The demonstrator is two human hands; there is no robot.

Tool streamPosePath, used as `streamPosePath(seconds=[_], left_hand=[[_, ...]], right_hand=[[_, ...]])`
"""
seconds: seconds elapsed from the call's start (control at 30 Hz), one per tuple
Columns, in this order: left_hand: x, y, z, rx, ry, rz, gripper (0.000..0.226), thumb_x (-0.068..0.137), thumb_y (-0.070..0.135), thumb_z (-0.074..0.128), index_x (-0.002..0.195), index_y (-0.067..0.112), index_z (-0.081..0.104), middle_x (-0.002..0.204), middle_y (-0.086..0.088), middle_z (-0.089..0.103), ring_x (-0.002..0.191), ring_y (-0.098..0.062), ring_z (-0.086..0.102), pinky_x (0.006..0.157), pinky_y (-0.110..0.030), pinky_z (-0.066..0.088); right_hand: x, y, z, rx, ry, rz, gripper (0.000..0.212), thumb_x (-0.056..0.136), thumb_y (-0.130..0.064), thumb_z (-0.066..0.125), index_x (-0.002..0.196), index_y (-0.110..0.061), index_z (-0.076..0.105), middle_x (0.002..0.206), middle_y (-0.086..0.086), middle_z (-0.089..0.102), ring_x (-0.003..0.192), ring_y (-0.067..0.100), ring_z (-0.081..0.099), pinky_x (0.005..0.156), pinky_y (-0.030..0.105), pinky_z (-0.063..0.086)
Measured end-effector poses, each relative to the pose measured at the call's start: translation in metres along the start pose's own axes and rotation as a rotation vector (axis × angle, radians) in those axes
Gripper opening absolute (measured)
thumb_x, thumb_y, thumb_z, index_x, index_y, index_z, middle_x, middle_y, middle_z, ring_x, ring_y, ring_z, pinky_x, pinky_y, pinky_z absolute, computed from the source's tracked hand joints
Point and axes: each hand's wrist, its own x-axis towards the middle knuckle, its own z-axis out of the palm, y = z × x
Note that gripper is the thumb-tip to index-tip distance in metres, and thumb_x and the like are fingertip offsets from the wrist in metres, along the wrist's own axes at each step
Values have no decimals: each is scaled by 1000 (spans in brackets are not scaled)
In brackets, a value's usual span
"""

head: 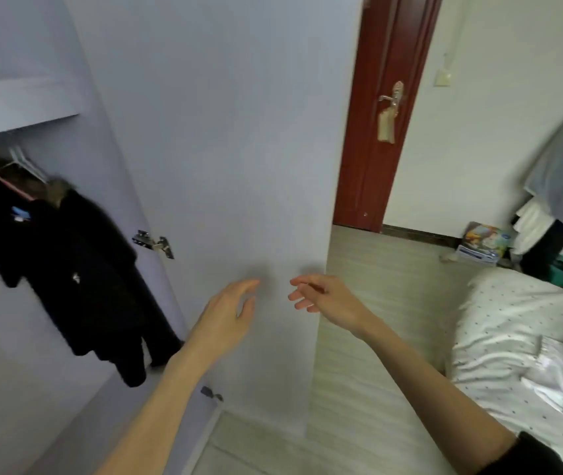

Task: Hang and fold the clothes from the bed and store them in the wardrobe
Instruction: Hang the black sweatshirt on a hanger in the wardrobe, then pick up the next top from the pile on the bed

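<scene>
The wardrobe door (225,149) is showing a smooth, matt lilac face, with shiny metal hinges (153,243) catching the light. Dark, soft cloth coats (78,269) are hanging from thin plastic-looking hangers (16,176), while the room door frame (381,108) is gleaming as glossy red-brown wood. The bed sheet (520,344) is lying as creased, dotted white cloth beside pale, wood-grain flooring (376,303).

We see the wardrobe (33,303), pale lilac, with its door (225,166) swung open. Inside, black garments (67,269) hang on hangers, one pink (2,181), below a shelf. The bed (520,337), at right, carries a rumpled white dotted cover.
</scene>
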Motion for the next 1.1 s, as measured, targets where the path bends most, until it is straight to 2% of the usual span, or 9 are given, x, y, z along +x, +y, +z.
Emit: streamPosePath(seconds=[0.1, 0.2, 0.3, 0.43, 0.57, 0.63, 0.73, 0.9, 1.1], left_hand=[[8, 41, 44, -34, -64, 115, 32, 95, 6, 49, 126, 8, 57, 126, -4, 59, 113, -18, 55, 90, -9, 31], [7, 96, 100, -56, -193, 259, 29, 94, 6, 51, 121, 9, 61, 119, -6, 64, 109, -20, 60, 94, -23, 42], [-4, 155, 158, -105, -288, 370, 27, 93, 6, 52, 118, 8, 62, 115, -7, 66, 109, -19, 61, 97, -32, 45], [-31, 239, 246, -145, -463, 499, 28, 93, 8, 52, 119, 10, 62, 114, -4, 66, 106, -17, 62, 94, -26, 44], [-74, 326, 330, -210, -683, 558, 30, 95, 10, 49, 123, 14, 59, 119, 2, 62, 112, -9, 57, 94, -18, 40], [-97, 368, 373, -213, -761, 612, 31, 96, 12, 47, 126, 13, 57, 123, 1, 60, 115, -10, 55, 96, -20, 40], [-134, 431, 437, -184, -873, 722, 31, 97, 12, 46, 127, 12, 56, 126, 0, 59, 114, -10, 54, 89, -13, 37], [-188, 493, 528, -103, -1060, 853, 32, 97, 14, 46, 128, 14, 54, 129, -2, 56, 114, -14, 54, 83, -9, 32], [-230, 519, 643, 89, -1280, 984, 41, 99, 14, 39, 141, 17, 39, 148, 1, 35, 137, -12, 28, 107, -20, 22]], right_hand=[[-49, 30, -46, 59, 139, 76, 28, 98, -8, 42, 123, -6, 55, 110, 16, 67, 84, 22, 63, 72, 20, 49], [-112, 65, -96, 112, 310, 143, 28, 98, -6, 42, 123, -4, 53, 110, 19, 66, 80, 24, 61, 69, 21, 46], [-179, 101, -142, 171, 468, 214, 28, 99, -7, 41, 125, -5, 52, 102, 14, 66, 72, 17, 61, 69, 21, 45], [-280, 154, -200, 240, 663, 309, 26, 99, -9, 42, 122, -10, 54, 98, 12, 66, 72, 14, 61, 66, 18, 46], [-379, 206, -249, 312, 815, 404, 25, 98, -9, 43, 121, -11, 53, 90, 4, 65, 70, 14, 60, 69, 22, 46], [-428, 230, -270, 335, 890, 447, 26, 97, -5, 45, 122, -7, 53, 91, 9, 65, 67, 12, 61, 69, 21, 48], [-505, 267, -299, 296, 1017, 530, 28, 96, -5, 47, 124, -6, 52, 97, 14, 65, 66, 6, 61, 62, 16, 48], [-599, 334, -324, 331, 1208, 716, 28, 96, -8, 45, 121, -8, 56, 95, 8, 65, 77, 17, 60, 64, 23, 46], [-663, 425, -348, 270, 1284, 1007, 29, 93, -12, 48, 121, -11, 58, 112, 13, 65, 95, 24, 59, 79, 29, 44]])
